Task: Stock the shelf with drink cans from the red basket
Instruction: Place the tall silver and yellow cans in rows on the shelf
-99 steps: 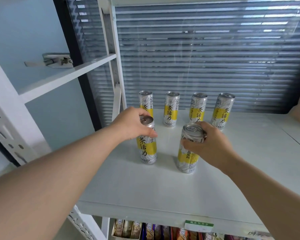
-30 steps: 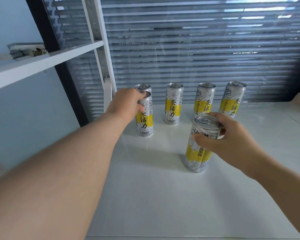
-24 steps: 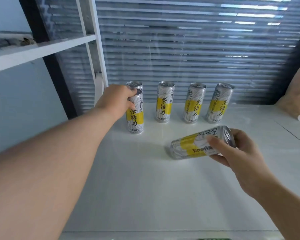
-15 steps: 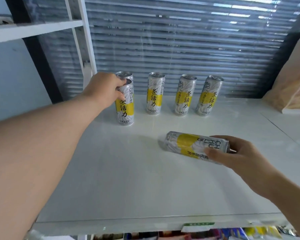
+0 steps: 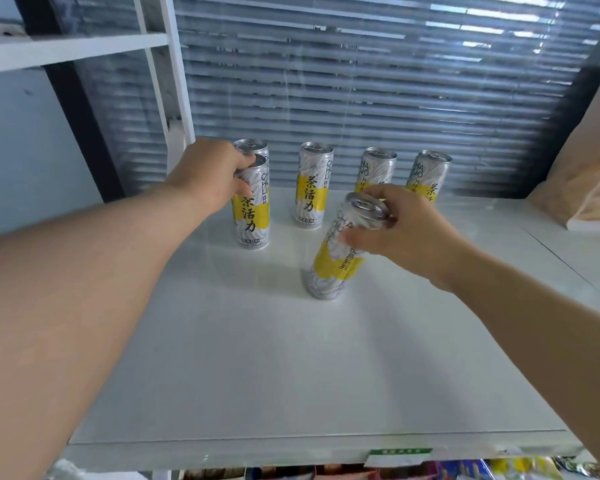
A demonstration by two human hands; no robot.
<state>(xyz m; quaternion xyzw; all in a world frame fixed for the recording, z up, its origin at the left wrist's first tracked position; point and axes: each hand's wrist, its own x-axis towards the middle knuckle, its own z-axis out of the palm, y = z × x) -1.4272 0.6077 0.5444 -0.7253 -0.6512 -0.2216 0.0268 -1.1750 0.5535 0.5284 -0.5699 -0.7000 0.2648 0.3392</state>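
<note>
Silver-and-yellow drink cans stand on the white shelf. My left hand grips the top of an upright can placed right in front of the back row's leftmost can. My right hand grips the upper part of another can, which leans slightly left with its base on the shelf. Three more cans stand along the back. The red basket is out of view.
Closed blinds run behind the shelf. A white upright post stands at the back left, with a higher shelf beside it. A tan plastic bag lies at the right. Packaged goods show below the shelf's front edge.
The right-hand can tipped over onto its side and has been raised again to nearly upright. My left hand has kept its hold on the left can near the back row.
</note>
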